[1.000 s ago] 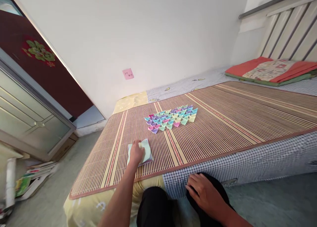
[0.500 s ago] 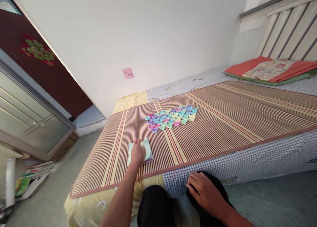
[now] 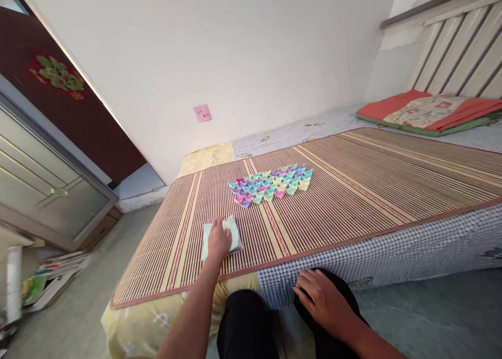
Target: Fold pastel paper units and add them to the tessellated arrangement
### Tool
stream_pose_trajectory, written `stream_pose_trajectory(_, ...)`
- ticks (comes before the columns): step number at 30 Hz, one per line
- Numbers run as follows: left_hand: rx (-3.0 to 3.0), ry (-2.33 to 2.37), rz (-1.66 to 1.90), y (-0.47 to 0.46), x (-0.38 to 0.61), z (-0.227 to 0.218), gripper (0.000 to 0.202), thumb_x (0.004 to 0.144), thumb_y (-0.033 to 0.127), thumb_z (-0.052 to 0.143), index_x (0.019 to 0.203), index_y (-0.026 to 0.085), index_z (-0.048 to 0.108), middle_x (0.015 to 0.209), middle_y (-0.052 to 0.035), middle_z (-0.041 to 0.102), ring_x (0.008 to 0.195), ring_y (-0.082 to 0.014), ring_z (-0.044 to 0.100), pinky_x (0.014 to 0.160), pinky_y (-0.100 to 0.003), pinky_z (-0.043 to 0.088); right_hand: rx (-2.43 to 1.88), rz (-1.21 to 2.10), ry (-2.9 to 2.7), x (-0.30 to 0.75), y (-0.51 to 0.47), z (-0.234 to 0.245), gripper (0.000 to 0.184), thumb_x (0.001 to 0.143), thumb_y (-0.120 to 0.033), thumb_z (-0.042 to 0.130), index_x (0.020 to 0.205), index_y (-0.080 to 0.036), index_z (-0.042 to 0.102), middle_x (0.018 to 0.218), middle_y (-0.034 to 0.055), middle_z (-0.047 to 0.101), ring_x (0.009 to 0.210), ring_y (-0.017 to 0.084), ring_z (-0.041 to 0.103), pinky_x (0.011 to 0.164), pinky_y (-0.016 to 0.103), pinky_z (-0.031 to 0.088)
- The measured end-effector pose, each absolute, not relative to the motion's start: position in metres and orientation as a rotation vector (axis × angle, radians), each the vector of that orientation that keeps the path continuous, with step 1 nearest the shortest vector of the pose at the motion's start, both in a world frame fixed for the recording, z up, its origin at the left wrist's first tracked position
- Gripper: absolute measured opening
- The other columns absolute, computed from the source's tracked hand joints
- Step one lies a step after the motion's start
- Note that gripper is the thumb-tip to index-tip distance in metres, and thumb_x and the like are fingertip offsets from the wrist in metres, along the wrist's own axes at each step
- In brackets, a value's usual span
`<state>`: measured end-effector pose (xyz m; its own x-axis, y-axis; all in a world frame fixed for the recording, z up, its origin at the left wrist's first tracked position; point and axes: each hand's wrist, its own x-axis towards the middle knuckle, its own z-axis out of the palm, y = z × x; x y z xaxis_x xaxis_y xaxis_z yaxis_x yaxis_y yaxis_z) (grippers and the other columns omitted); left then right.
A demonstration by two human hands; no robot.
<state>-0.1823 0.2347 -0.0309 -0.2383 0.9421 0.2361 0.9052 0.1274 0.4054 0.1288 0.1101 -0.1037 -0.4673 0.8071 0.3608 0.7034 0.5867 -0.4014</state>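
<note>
My left hand point(image 3: 219, 239) lies over a stack of square pale green paper sheets point(image 3: 234, 233) on the mat, its fingers toward the far edge and its thumb apart at the right. What is under the palm is hidden. My right hand point(image 3: 317, 300) rests over my black-clad knee, fingers loosely bent and slightly apart, holding nothing. Beyond the stack, several small folded paper pieces point(image 3: 270, 184) in pink, purple, blue, green and yellow stand in slanting rows.
A striped bamboo mat point(image 3: 345, 192) covers the bed. Folded orange and floral bedding point(image 3: 427, 111) lies at the far right by the headboard point(image 3: 463, 50). A pink note point(image 3: 202, 113) is on the wall. Papers point(image 3: 50, 280) lie on the floor at left.
The camera view has shifted very slightly. Both hands keep their places, the left on the paper stack and the right on the knee.
</note>
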Motion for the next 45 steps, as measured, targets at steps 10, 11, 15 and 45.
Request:
stream_pose_trajectory(10, 1.646, 2.464, 0.653, 0.257, -0.169, -0.022, 0.051, 0.076, 0.051, 0.078, 0.105, 0.017, 0.055, 0.120, -0.0186, 0.062, 0.122, -0.0371, 0.059, 0.094, -0.043, 0.047, -1.179, 0.209, -2.290, 0.128, 0.110, -0.106, 0.019, 0.099, -0.015, 0.053, 0.082, -0.021, 0.055, 0.083, 0.0023, 0.062, 0.077, 0.022, 0.057, 0.075, 0.035, 0.038)
stream_pose_trajectory(11, 1.622, 2.477, 0.638, 0.258, -0.167, -0.022, 0.052, 0.075, 0.048, 0.080, 0.106, 0.016, 0.055, 0.122, -0.0205, 0.062, 0.122, -0.0382, 0.059, 0.094, -0.044, 0.047, -1.172, 0.202, -2.283, 0.128, 0.110, -0.107, 0.018, 0.099, -0.015, 0.053, 0.083, -0.021, 0.055, 0.083, 0.0023, 0.062, 0.078, 0.022, 0.057, 0.075, 0.036, 0.038)
stream_pose_trajectory(15, 1.603, 2.491, 0.627, 0.257, -0.165, -0.020, 0.039, 0.082, 0.041, 0.073, 0.105, 0.015, 0.057, 0.123, -0.0225, 0.063, 0.124, -0.0385, 0.059, 0.094, -0.044, 0.046, -1.145, 0.200, -2.266, 0.128, 0.111, -0.112, 0.017, 0.100, -0.015, 0.052, 0.085, -0.022, 0.057, 0.085, 0.0027, 0.064, 0.080, 0.022, 0.059, 0.078, 0.037, 0.040)
stream_pose_trajectory(45, 1.211, 2.193, 1.354, 0.224, -0.191, 0.008, 0.030, 0.097, 0.039, 0.064, 0.113, 0.014, 0.066, 0.103, -0.0069, 0.070, 0.085, -0.0190, 0.069, 0.075, -0.036, 0.059, -1.135, 0.214, -2.199, 0.127, 0.110, -0.106, 0.020, 0.100, -0.015, 0.049, 0.082, -0.022, 0.056, 0.082, 0.0033, 0.064, 0.077, 0.021, 0.059, 0.075, 0.035, 0.043)
